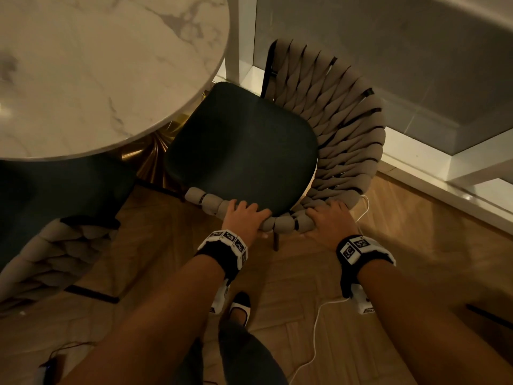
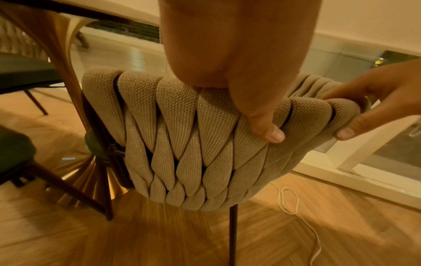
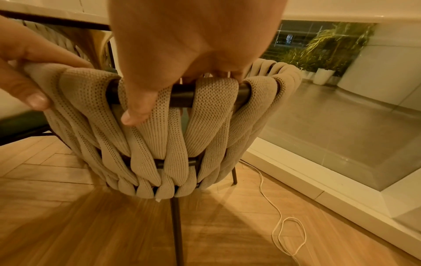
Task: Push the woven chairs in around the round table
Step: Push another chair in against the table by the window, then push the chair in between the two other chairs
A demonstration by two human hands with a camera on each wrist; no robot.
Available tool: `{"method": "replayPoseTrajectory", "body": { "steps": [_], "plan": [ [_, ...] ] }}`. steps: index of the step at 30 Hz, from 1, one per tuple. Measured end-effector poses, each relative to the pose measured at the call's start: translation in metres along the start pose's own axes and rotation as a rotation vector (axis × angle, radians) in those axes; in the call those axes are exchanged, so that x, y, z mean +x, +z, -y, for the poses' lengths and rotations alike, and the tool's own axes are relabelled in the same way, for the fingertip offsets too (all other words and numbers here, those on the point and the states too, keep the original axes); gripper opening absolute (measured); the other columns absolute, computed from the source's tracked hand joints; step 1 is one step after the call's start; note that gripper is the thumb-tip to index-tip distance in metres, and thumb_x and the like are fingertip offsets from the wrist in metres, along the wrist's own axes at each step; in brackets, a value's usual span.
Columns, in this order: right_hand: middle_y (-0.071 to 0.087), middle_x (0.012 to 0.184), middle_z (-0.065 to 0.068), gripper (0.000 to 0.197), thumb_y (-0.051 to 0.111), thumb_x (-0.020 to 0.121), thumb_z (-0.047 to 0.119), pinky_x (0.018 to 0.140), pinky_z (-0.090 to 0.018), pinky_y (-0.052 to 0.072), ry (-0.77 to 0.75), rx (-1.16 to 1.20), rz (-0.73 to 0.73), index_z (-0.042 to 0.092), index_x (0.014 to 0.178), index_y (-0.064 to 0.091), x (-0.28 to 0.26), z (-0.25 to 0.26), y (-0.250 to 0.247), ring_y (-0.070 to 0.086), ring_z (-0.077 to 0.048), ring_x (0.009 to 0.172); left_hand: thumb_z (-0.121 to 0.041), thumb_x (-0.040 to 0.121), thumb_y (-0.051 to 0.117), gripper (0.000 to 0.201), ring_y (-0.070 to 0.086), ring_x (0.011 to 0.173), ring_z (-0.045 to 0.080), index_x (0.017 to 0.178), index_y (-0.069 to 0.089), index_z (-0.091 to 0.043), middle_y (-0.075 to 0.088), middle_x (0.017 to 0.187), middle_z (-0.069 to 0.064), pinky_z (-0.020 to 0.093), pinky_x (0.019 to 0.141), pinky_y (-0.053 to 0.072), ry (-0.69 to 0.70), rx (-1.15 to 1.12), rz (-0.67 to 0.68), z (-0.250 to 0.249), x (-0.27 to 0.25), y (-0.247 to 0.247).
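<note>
A woven chair (image 1: 341,129) with a dark green seat (image 1: 244,145) stands at the right of the round marble table (image 1: 97,70), its seat front just under the table's edge. My left hand (image 1: 245,215) grips the chair's near top rail, fingers over the top and thumb (image 2: 271,133) on the beige weave (image 2: 182,135). My right hand (image 1: 331,218) grips the same rail a little to the right, thumb (image 3: 134,115) beside the dark frame tube (image 3: 182,95). A second woven chair (image 1: 55,251) stands at the left, its seat partly under the table.
A white-framed glass door (image 1: 416,176) runs close behind the chair on the right. A loose white cable (image 3: 284,225) loops on the wooden floor by the chair's legs. The table's gold pedestal (image 1: 155,157) is under the top. My shoe (image 1: 240,307) is behind the chair.
</note>
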State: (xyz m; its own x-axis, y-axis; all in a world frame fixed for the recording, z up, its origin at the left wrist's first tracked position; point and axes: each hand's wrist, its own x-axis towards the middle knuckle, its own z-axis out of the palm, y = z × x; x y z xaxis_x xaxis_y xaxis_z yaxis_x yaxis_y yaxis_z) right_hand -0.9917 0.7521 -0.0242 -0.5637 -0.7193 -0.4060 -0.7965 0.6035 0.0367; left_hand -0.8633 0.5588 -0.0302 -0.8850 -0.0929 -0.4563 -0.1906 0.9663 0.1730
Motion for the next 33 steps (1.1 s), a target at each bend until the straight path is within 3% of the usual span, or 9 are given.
{"method": "replayPoseTrajectory", "body": {
  "steps": [6,10,13,16,20,23,28,33],
  "plan": [
    [0.058,0.129,-0.006,0.062,0.052,0.079,0.068,0.103,-0.045,0.034,0.012,0.001,0.02,0.027,0.124,0.054,-0.003,0.004,-0.001,0.048,-0.033,0.118,-0.05,0.085,0.058,0.057,0.039,0.13,0.034,0.135,0.035,-0.035,0.045,0.138,0.006,0.057,0.114,0.018,0.008,0.008,0.04,0.001,-0.001,-0.002],
    [0.055,0.13,-0.005,0.057,0.056,0.079,0.06,0.105,-0.05,0.031,0.073,-0.012,0.048,0.026,0.125,0.052,-0.005,0.014,-0.005,0.045,-0.032,0.12,-0.052,0.085,0.058,0.063,0.036,0.133,0.032,0.139,0.03,-0.034,0.042,0.142,0.007,0.056,0.115,0.017,0.032,0.017,0.053,0.005,-0.004,-0.007],
    [0.054,0.132,-0.005,0.062,0.057,0.077,0.063,0.102,-0.052,0.032,0.09,-0.003,0.053,0.026,0.126,0.05,-0.005,0.032,-0.01,0.046,-0.03,0.122,-0.052,0.083,0.06,0.073,0.029,0.138,0.03,0.143,0.023,-0.035,0.035,0.148,0.005,0.055,0.116,0.014,0.014,-0.026,-0.031,0.019,-0.019,-0.007],
    [0.047,0.138,-0.005,0.064,0.059,0.08,0.059,0.106,-0.049,0.033,0.058,0.107,0.046,0.025,0.132,0.044,-0.004,0.06,-0.02,0.04,-0.028,0.129,-0.052,0.083,0.059,0.077,0.021,0.142,0.028,0.146,0.016,-0.037,0.026,0.154,0.002,0.052,0.116,0.012,-0.099,-0.128,-0.139,0.046,-0.051,-0.003],
    [0.042,0.143,-0.007,0.067,0.063,0.082,0.05,0.108,-0.044,0.037,0.037,0.236,-0.019,0.022,0.138,0.038,-0.003,0.119,-0.039,0.038,-0.027,0.132,-0.051,0.084,0.059,0.086,0.015,0.145,0.026,0.148,0.003,-0.038,0.013,0.159,0.001,0.049,0.117,0.013,-0.28,-0.216,-0.11,0.099,-0.118,0.019],
    [0.041,0.144,-0.006,0.067,0.064,0.082,0.048,0.109,-0.042,0.036,-0.035,0.283,-0.001,0.022,0.138,0.037,-0.006,0.18,-0.047,0.038,-0.025,0.133,-0.054,0.083,0.059,0.088,0.025,0.141,0.025,0.149,0.002,-0.038,0.021,0.157,0.001,0.044,0.116,0.024,-0.401,-0.236,-0.033,0.145,-0.193,0.055],
    [0.027,0.154,-0.009,0.074,0.062,0.087,0.044,0.114,-0.043,0.027,-0.249,0.282,0.116,0.021,0.147,0.025,-0.023,0.304,-0.045,0.027,-0.028,0.141,-0.057,0.087,0.05,0.079,0.031,0.137,0.024,0.15,0.011,-0.032,0.027,0.154,0.0,0.039,0.111,0.029,-0.567,-0.276,0.119,0.191,-0.338,0.111],
    [0.024,0.155,-0.013,0.078,0.063,0.086,0.042,0.115,-0.044,0.028,-0.431,0.196,0.158,0.018,0.148,0.022,-0.042,0.453,-0.038,0.025,-0.032,0.141,-0.05,0.083,0.059,0.073,0.04,0.132,0.027,0.146,0.031,-0.024,0.04,0.147,0.003,0.038,0.107,0.034,-0.671,-0.332,0.0,0.237,-0.461,0.14]
  ]
}}
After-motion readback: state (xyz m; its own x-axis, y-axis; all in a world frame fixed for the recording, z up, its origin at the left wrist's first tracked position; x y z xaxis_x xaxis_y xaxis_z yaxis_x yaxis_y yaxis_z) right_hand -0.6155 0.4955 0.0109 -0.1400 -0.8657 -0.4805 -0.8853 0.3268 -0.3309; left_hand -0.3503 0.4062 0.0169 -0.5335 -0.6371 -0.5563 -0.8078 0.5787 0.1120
